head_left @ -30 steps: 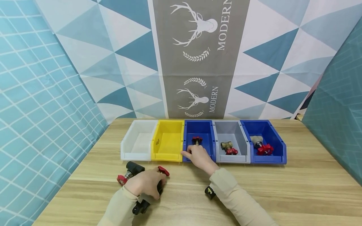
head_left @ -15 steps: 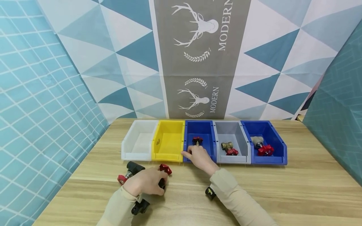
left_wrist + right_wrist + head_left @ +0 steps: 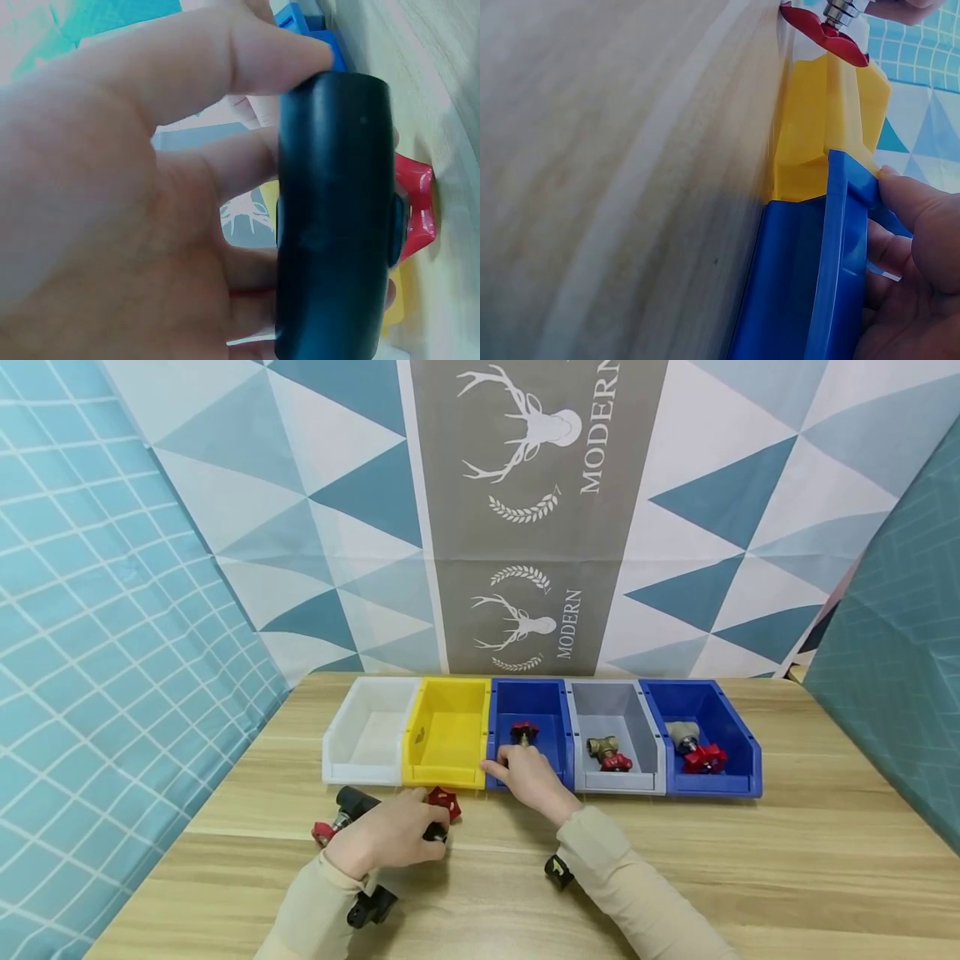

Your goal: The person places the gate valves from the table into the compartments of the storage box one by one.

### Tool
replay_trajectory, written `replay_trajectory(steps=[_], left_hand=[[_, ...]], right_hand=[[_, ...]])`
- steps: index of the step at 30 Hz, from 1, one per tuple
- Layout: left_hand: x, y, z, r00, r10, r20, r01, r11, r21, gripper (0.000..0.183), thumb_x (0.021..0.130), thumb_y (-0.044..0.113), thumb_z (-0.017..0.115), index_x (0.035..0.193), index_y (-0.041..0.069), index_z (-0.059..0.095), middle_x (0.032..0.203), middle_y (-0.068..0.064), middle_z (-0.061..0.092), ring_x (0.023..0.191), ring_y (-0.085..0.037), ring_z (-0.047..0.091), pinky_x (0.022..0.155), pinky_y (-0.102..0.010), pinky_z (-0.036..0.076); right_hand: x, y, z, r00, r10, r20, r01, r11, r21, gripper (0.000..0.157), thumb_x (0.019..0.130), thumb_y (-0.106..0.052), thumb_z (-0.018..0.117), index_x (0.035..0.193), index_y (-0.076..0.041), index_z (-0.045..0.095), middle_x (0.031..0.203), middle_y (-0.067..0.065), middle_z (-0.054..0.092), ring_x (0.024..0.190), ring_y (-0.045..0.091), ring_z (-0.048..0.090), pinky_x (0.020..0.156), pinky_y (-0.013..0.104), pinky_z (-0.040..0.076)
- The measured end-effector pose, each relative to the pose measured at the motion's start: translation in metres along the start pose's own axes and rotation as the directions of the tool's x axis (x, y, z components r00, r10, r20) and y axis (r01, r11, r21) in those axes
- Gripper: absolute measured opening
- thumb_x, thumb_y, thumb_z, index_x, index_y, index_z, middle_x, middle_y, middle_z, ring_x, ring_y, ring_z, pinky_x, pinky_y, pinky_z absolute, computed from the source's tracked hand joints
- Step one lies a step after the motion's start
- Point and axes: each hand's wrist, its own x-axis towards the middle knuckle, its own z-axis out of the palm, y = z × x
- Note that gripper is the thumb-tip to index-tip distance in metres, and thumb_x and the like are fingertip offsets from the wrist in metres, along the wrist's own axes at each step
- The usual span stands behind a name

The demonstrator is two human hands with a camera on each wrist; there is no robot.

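My left hand [image 3: 393, 833] grips a valve with a black body [image 3: 334, 217] and a red handwheel [image 3: 444, 804], over the table in front of the yellow bin. In the left wrist view the thumb lies at one end of the black body, with fingers behind it. My right hand [image 3: 528, 777] reaches over the front of the middle blue bin [image 3: 836, 247]; its thumb [image 3: 911, 199] touches the rim corner beside the yellow bin. Inside, by its fingertips, sits a valve with a red handwheel [image 3: 524, 731]. I cannot tell whether the mostly hidden fingers hold it.
Another black valve [image 3: 352, 803] with a red handwheel lies left of my left hand. White [image 3: 362, 774] and yellow [image 3: 442, 777] bins stand left of the blue one. The grey bin holds a brass valve [image 3: 602, 747]; the right blue bin holds a pale-bodied valve [image 3: 682, 734].
My left hand has shifted slightly forward and right with the valve, and its red handwheel has turned to show more of its face. The right hand stays at the middle blue bin.
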Motion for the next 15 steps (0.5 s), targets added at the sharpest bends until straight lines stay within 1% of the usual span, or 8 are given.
replay_trajectory(steps=[6,10,13,15], left_hand=[[-0.0004,-0.0012,0.0,0.999,0.023,-0.048,-0.024,1.0,-0.015,0.017,0.081,0.024,0.06,0.094,0.013,0.066,0.099,-0.009,0.052,0.082,-0.02,0.045,0.075,-0.039,0.04],[-0.0012,-0.0012,-0.001,0.997,0.031,-0.067,-0.034,0.999,-0.038,0.018,0.084,0.024,0.059,0.095,0.012,0.066,0.092,-0.008,0.046,0.073,-0.018,0.043,0.066,-0.034,0.038],[-0.0014,-0.0021,-0.002,0.996,0.038,-0.082,-0.042,0.998,-0.049,0.018,0.085,0.025,0.058,0.096,0.012,0.066,0.088,-0.005,0.04,0.066,-0.016,0.039,0.06,-0.028,0.034],[-0.0016,-0.0023,-0.0031,0.994,0.045,-0.102,-0.05,0.998,-0.046,0.016,0.086,0.025,0.057,0.093,0.014,0.066,0.088,-0.003,0.039,0.064,-0.015,0.039,0.059,-0.027,0.034]], right_hand=[[0.0,-0.0004,-0.0005,1.0,-0.009,-0.004,0.009,1.0,-0.015,0.036,0.09,-0.033,0.054,0.062,-0.011,0.046,0.051,-0.004,0.029,0.043,0.01,0.031,0.044,0.022,0.023],[-0.0001,-0.0008,-0.0006,1.0,-0.004,0.003,0.004,1.0,-0.02,0.036,0.091,-0.033,0.053,0.064,-0.011,0.047,0.052,-0.004,0.03,0.044,0.01,0.032,0.045,0.022,0.024],[-0.0001,-0.0006,0.0,1.0,-0.001,0.006,0.001,1.0,-0.021,0.035,0.091,-0.034,0.053,0.064,-0.011,0.047,0.052,-0.004,0.03,0.044,0.01,0.032,0.045,0.022,0.024],[-0.0002,-0.0004,0.0001,1.0,-0.001,0.002,0.001,1.0,-0.023,0.035,0.091,-0.033,0.053,0.064,-0.011,0.047,0.052,-0.004,0.03,0.044,0.01,0.032,0.045,0.022,0.024]])
